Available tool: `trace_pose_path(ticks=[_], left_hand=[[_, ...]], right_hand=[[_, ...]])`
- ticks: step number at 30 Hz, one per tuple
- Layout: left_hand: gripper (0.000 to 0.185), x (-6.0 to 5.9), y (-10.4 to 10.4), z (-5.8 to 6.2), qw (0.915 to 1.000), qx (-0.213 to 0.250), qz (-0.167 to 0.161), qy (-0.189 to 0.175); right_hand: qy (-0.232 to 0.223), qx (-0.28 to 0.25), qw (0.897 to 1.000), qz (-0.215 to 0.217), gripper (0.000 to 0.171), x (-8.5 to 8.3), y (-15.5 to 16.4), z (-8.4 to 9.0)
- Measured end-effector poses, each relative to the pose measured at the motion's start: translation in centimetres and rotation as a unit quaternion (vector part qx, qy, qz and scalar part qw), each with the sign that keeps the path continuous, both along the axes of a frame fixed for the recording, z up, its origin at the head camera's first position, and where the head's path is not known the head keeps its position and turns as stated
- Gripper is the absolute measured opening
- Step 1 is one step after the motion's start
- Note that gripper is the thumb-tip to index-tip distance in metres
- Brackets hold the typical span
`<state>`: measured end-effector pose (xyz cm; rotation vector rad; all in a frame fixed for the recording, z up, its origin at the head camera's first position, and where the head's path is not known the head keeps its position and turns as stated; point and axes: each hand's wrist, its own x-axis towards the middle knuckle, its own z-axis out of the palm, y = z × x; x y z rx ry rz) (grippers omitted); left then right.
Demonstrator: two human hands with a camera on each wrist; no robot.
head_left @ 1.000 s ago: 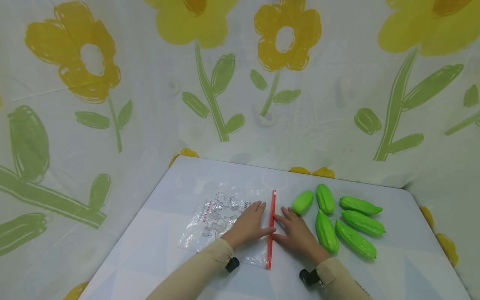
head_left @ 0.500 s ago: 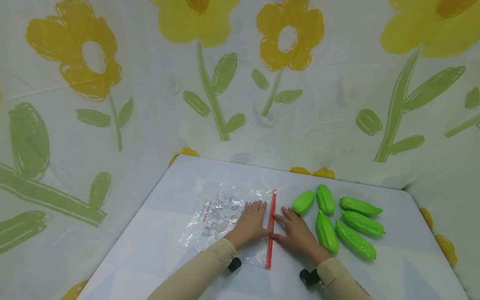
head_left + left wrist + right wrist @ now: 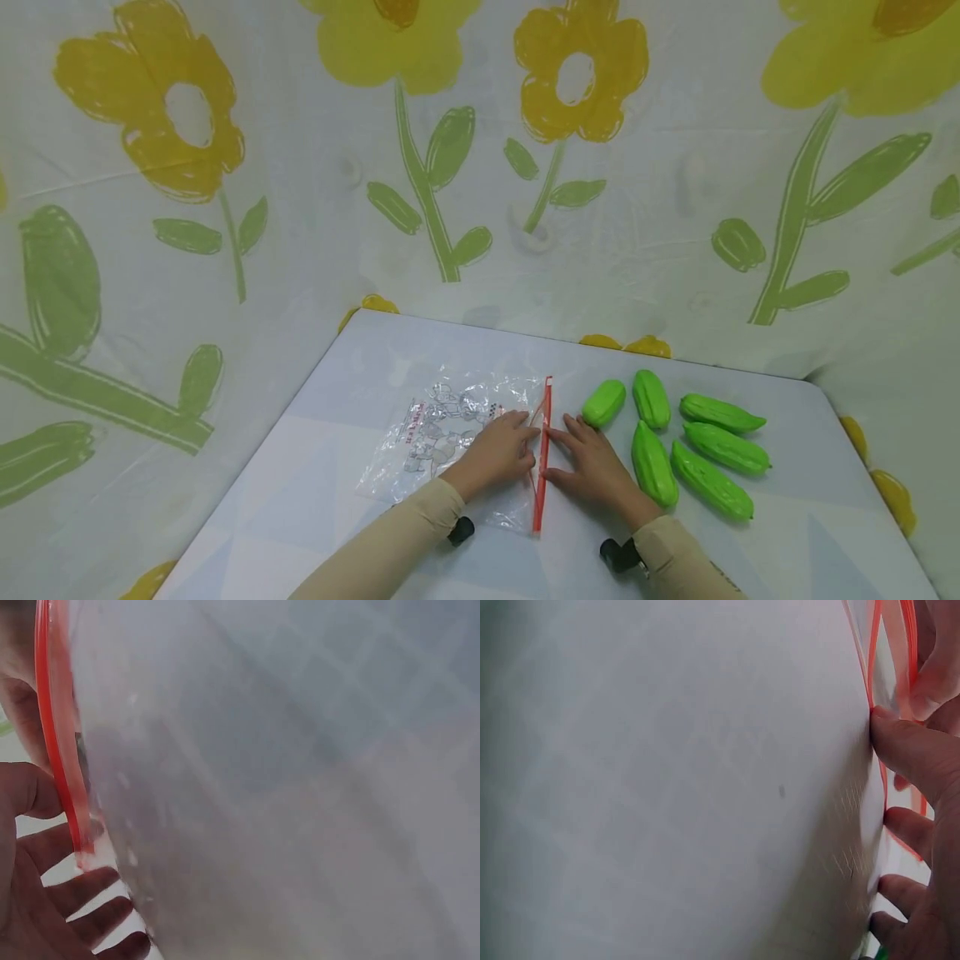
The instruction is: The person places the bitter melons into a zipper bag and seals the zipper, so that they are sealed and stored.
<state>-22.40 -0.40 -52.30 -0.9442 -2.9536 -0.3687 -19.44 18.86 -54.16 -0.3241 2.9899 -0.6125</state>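
Note:
A clear printed zip bag (image 3: pixel 442 433) lies flat on the pale table (image 3: pixel 337 500), its red zip strip (image 3: pixel 542 492) running towards me. My left hand (image 3: pixel 517 433) rests on the bag, its fingertips curled at the strip, pinching the upper lip, which lifts slightly apart. My right hand (image 3: pixel 577 454) lies flat just right of the strip, thumb and forefinger pressing its edge down. The left wrist view has the red strip (image 3: pixel 56 750) running past my left hand (image 3: pixel 37 900). In the right wrist view my right thumb (image 3: pixel 919 754) pushes on the strip (image 3: pixel 874 652).
Several green toy gourds (image 3: pixel 652 462) lie in a group right of my right hand, the nearest (image 3: pixel 604 402) close to its fingers. A flower-print cloth (image 3: pixel 450 167) walls the table on three sides. The table's front left part (image 3: pixel 285 542) is bare.
My left fingers have gone from flat to curled at the zip strip, and the strip's far part has risen and parted a little. My right hand stays put.

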Motion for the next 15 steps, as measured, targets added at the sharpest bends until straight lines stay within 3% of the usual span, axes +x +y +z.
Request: trace_pose_path(ticks=[9,15], left_hand=[[0.053,0.13,0.14,-0.07,0.9997,-0.018,-0.015,0.012],[0.058,0.18,0.37,0.79,0.999,-0.015,0.005,0.043]], right_hand=[[-0.005,-0.015,1.0,0.002,0.072,0.13,-0.05,0.25],[-0.001,-0.006,1.0,0.003,0.074,0.12,-0.17,0.37]])
